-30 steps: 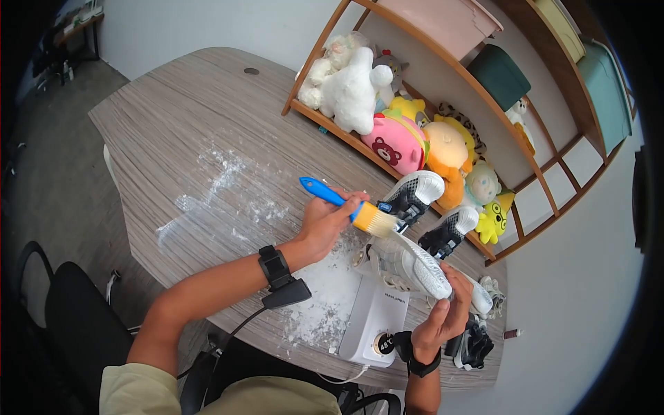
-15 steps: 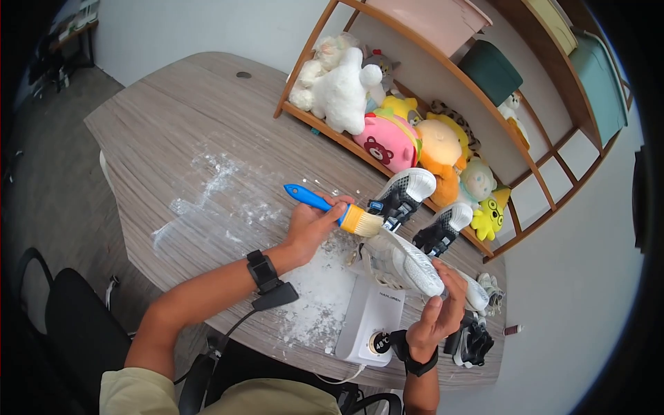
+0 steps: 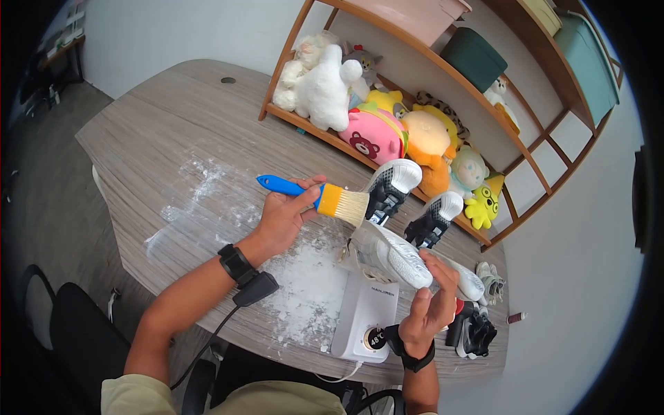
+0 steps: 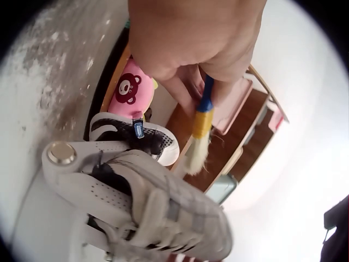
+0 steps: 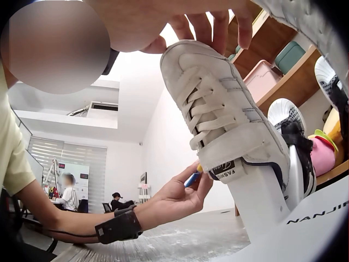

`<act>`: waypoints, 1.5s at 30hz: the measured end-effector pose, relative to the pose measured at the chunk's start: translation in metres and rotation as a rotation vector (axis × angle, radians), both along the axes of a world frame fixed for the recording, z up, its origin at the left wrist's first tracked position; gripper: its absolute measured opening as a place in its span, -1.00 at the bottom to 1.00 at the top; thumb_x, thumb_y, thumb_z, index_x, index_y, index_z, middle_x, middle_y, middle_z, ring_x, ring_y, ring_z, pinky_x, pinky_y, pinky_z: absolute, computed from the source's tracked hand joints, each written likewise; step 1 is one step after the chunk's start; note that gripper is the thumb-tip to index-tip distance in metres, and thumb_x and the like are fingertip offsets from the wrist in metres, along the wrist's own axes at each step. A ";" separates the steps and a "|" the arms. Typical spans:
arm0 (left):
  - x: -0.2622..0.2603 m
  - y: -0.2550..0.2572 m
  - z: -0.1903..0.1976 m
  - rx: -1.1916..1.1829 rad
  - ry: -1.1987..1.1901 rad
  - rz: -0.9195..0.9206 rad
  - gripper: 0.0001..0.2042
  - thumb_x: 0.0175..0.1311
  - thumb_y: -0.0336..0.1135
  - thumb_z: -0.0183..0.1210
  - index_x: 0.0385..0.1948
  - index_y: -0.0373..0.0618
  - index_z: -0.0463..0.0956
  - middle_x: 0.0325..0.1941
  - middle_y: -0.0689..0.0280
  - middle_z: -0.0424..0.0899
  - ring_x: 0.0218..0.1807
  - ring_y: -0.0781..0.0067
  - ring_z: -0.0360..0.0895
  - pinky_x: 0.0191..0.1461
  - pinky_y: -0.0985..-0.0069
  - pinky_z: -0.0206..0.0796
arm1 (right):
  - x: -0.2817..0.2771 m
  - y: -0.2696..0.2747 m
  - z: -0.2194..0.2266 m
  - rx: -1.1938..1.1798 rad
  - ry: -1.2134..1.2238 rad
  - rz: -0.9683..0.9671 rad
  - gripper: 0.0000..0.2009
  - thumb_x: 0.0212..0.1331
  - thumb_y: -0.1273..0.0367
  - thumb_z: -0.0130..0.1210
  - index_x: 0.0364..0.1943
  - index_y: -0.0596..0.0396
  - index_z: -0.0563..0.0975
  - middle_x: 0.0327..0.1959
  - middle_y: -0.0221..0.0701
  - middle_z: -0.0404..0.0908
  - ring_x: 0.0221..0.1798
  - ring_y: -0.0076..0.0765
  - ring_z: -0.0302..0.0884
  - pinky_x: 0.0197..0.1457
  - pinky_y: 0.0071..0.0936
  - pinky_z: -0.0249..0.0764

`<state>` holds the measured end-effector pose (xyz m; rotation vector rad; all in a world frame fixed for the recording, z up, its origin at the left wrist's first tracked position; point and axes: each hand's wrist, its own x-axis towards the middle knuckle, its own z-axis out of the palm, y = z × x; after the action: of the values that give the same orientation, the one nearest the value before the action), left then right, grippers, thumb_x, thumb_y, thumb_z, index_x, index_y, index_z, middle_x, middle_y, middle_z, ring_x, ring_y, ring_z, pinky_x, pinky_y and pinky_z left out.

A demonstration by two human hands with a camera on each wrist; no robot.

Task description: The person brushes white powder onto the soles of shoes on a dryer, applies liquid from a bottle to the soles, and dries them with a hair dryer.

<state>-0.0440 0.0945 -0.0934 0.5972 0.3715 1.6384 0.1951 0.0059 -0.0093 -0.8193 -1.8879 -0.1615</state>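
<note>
My left hand point(image 3: 280, 220) grips a paintbrush with a blue handle and yellow ferrule point(image 3: 330, 200), its pale bristles right at the heel end of a white sneaker point(image 3: 387, 254). That sneaker sits sole-up on a post of a white shoe dryer point(image 3: 363, 325), whose display reads 48°C. In the right wrist view its laces and strap point(image 5: 218, 123) face the camera. At the toe, my right hand point(image 3: 430, 304) rests its extended fingers against the sole side, with the thumb apart from them. The left wrist view shows the brush bristles point(image 4: 196, 157) beyond the sneaker.
White powder point(image 3: 304, 294) covers the wooden table point(image 3: 145, 131) around the dryer. Black-and-white sneakers point(image 3: 391, 190) stand toe-up behind it. More shoes point(image 3: 477, 332) lie at the right edge. A shelf with plush toys point(image 3: 373, 135) and bins point(image 3: 474, 59) lines the back.
My left hand has drawn the brush leftward along the heel end, and its bristles show more fully. My right fingers have loosened and spread at the toe. The head view has shifted slightly.
</note>
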 end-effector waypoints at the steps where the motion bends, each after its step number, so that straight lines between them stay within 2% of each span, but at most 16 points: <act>1: -0.001 0.000 -0.002 -0.006 -0.065 -0.055 -0.89 0.24 -0.54 0.19 -0.28 -0.13 0.46 0.18 0.12 0.48 0.14 0.29 0.52 0.18 0.41 0.48 | 0.000 0.000 0.000 0.004 -0.008 0.002 -0.69 0.24 0.30 -0.03 -0.08 0.27 0.47 -0.10 -0.05 0.64 -0.06 -0.03 0.54 0.18 -0.07 0.32; 2: -0.002 0.001 -0.004 -0.013 -0.132 -0.107 -0.88 0.23 -0.55 0.19 -0.28 -0.14 0.47 0.16 0.12 0.50 0.14 0.28 0.52 0.17 0.39 0.49 | 0.001 0.000 0.000 0.005 -0.008 0.001 -0.69 0.24 0.30 -0.03 -0.08 0.27 0.47 -0.10 -0.05 0.64 -0.07 -0.03 0.54 0.17 -0.07 0.33; 5: 0.012 -0.003 -0.016 0.036 -0.003 -0.129 -0.88 0.24 -0.54 0.20 -0.28 -0.12 0.47 0.13 0.13 0.51 0.14 0.31 0.51 0.20 0.42 0.46 | 0.000 0.002 0.000 0.011 -0.009 0.012 -0.69 0.24 0.30 -0.03 -0.08 0.28 0.48 -0.10 -0.04 0.64 -0.07 -0.04 0.55 0.16 -0.09 0.33; 8: 0.007 0.007 -0.027 0.177 0.289 0.095 -0.88 0.25 -0.54 0.20 -0.28 -0.10 0.47 0.12 0.14 0.52 0.15 0.32 0.51 0.21 0.43 0.45 | 0.000 0.002 -0.001 0.018 -0.009 0.020 -0.69 0.23 0.31 -0.02 -0.08 0.28 0.48 -0.10 -0.04 0.64 -0.07 -0.04 0.55 0.15 -0.10 0.33; 11: -0.001 0.011 -0.024 0.146 0.268 0.129 -0.87 0.27 -0.56 0.16 -0.31 -0.03 0.45 0.17 0.15 0.46 0.17 0.32 0.48 0.17 0.40 0.45 | 0.002 0.003 -0.001 0.032 -0.013 0.021 -0.69 0.22 0.31 -0.02 -0.07 0.28 0.47 -0.10 -0.05 0.64 -0.07 -0.05 0.55 0.15 -0.11 0.33; 14: 0.002 0.001 -0.008 0.098 -0.056 -0.013 -0.87 0.26 -0.58 0.16 -0.33 -0.06 0.45 0.15 0.14 0.46 0.17 0.34 0.48 0.17 0.44 0.42 | 0.002 0.003 -0.002 0.031 -0.013 0.016 -0.69 0.22 0.31 -0.02 -0.07 0.28 0.47 -0.10 -0.05 0.64 -0.07 -0.04 0.54 0.15 -0.11 0.34; 17: 0.010 -0.003 -0.013 0.062 0.014 -0.065 -0.88 0.26 -0.57 0.17 -0.33 -0.07 0.45 0.16 0.15 0.46 0.18 0.33 0.47 0.17 0.45 0.41 | 0.001 0.003 -0.002 0.028 -0.018 0.010 -0.68 0.22 0.31 -0.03 -0.07 0.28 0.47 -0.10 -0.04 0.64 -0.07 -0.03 0.54 0.15 -0.10 0.34; 20: 0.008 0.003 -0.026 0.222 0.390 0.132 -0.87 0.26 -0.56 0.17 -0.30 -0.04 0.45 0.18 0.17 0.45 0.19 0.32 0.46 0.19 0.44 0.42 | 0.001 0.003 -0.003 0.015 -0.013 0.009 -0.68 0.23 0.31 -0.04 -0.07 0.28 0.47 -0.10 -0.04 0.64 -0.07 -0.02 0.53 0.16 -0.09 0.34; 23: 0.008 0.004 -0.027 0.213 0.413 0.169 -0.87 0.27 -0.55 0.16 -0.27 -0.05 0.45 0.18 0.19 0.45 0.21 0.30 0.45 0.21 0.43 0.42 | 0.001 0.002 -0.001 0.021 -0.026 0.001 -0.68 0.23 0.30 -0.05 -0.07 0.29 0.46 -0.10 -0.03 0.64 -0.07 0.00 0.52 0.16 -0.08 0.35; 26: 0.007 -0.003 -0.009 0.071 0.070 0.043 -0.90 0.29 -0.53 0.16 -0.27 -0.09 0.45 0.16 0.19 0.47 0.22 0.32 0.44 0.23 0.43 0.41 | 0.001 0.002 -0.002 0.025 -0.026 0.000 -0.68 0.24 0.30 -0.05 -0.07 0.30 0.46 -0.10 -0.03 0.64 -0.07 0.00 0.52 0.16 -0.08 0.35; 29: 0.008 -0.004 -0.012 0.178 -0.139 -0.138 -0.90 0.30 -0.49 0.17 -0.21 -0.11 0.47 0.17 0.19 0.47 0.23 0.34 0.43 0.25 0.42 0.39 | 0.001 0.002 -0.002 0.024 -0.026 0.000 -0.67 0.24 0.30 -0.06 -0.07 0.30 0.46 -0.10 -0.02 0.64 -0.07 -0.01 0.52 0.16 -0.08 0.35; 32: 0.016 -0.007 -0.014 0.152 -0.085 -0.155 -0.85 0.30 -0.49 0.17 -0.13 -0.14 0.48 0.15 0.20 0.51 0.19 0.41 0.46 0.24 0.48 0.38 | 0.000 0.003 -0.002 0.022 -0.025 0.001 -0.67 0.24 0.30 -0.06 -0.08 0.31 0.47 -0.11 -0.02 0.64 -0.07 -0.01 0.52 0.16 -0.09 0.35; 35: 0.014 -0.001 -0.021 0.195 0.241 -0.014 -0.81 0.31 -0.49 0.15 -0.07 -0.17 0.47 0.18 0.19 0.50 0.19 0.39 0.46 0.27 0.46 0.36 | 0.000 0.004 -0.002 0.025 -0.016 0.006 -0.67 0.24 0.29 -0.07 -0.08 0.32 0.47 -0.11 -0.02 0.64 -0.07 -0.01 0.52 0.17 -0.09 0.35; 38: 0.008 0.001 -0.020 0.054 0.351 0.123 -0.82 0.33 -0.47 0.15 -0.08 -0.20 0.47 0.21 0.19 0.48 0.23 0.36 0.43 0.31 0.43 0.32 | 0.000 0.003 -0.003 0.024 -0.011 0.010 -0.66 0.25 0.29 -0.08 -0.08 0.32 0.46 -0.11 -0.02 0.64 -0.07 -0.01 0.52 0.18 -0.09 0.35; 41: 0.003 0.007 -0.023 0.104 0.004 0.017 -0.83 0.36 -0.49 0.08 -0.07 -0.06 0.49 0.29 0.18 0.39 0.31 0.31 0.35 0.40 0.34 0.23 | 0.000 0.003 -0.003 0.021 -0.007 0.011 -0.66 0.26 0.28 -0.09 -0.07 0.32 0.46 -0.12 -0.02 0.64 -0.06 -0.01 0.52 0.18 -0.09 0.34; 45: 0.004 0.001 -0.020 0.173 -0.136 -0.167 -0.87 0.35 -0.51 0.09 -0.15 -0.04 0.52 0.30 0.18 0.38 0.33 0.30 0.32 0.42 0.34 0.21 | -0.001 0.003 -0.003 0.025 -0.006 0.007 -0.65 0.26 0.28 -0.09 -0.07 0.33 0.46 -0.12 -0.02 0.64 -0.06 -0.01 0.52 0.18 -0.09 0.34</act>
<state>-0.0397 0.0956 -0.1132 0.6249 0.0781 1.5494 0.1938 0.0089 -0.0123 -0.7962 -1.8902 -0.1836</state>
